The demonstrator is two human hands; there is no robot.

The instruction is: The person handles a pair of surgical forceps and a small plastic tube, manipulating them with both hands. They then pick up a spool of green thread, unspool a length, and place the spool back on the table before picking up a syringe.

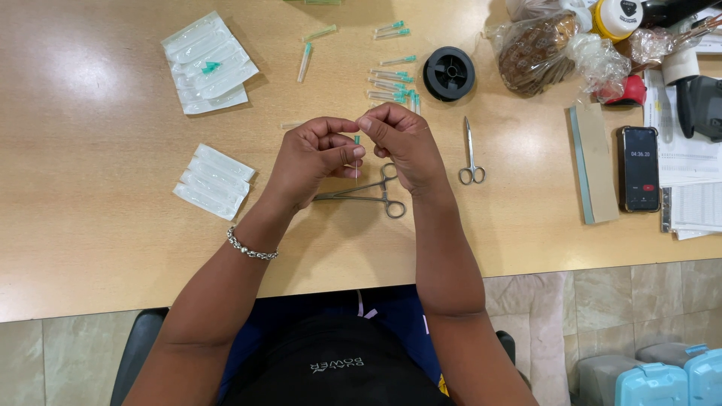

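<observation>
A wide, pale wooden desk [98, 188] fills most of the view, with grey floor tiles [602, 301] showing below its near edge. I sit at it, both arms reaching forward, a beaded silver bracelet [251, 249] on my left wrist.

My left hand [312, 162] and right hand [402, 143] meet above the middle of the desk. Between them is a small needle with a teal hub [357, 140], thin, short and upright. My left fingers are curled together and pinch its lower part; my right fingertips are pressed together just beside its top. I cannot tell if the right hand touches it.

Under my hands lie steel forceps [368, 197] with ring handles. To the right lie small steel scissors [471, 158]. Beyond my hands is a scatter of capped teal needles [391, 79], and beside them a black spool [448, 73].

On the left sit two stacks of clear sealed packets, one far [207, 64] and one near [214, 180].

On the right are a grey and tan block [594, 162], a dark phone [639, 168], sheets of paper [688, 158] and crinkled plastic bags [549, 49].
</observation>
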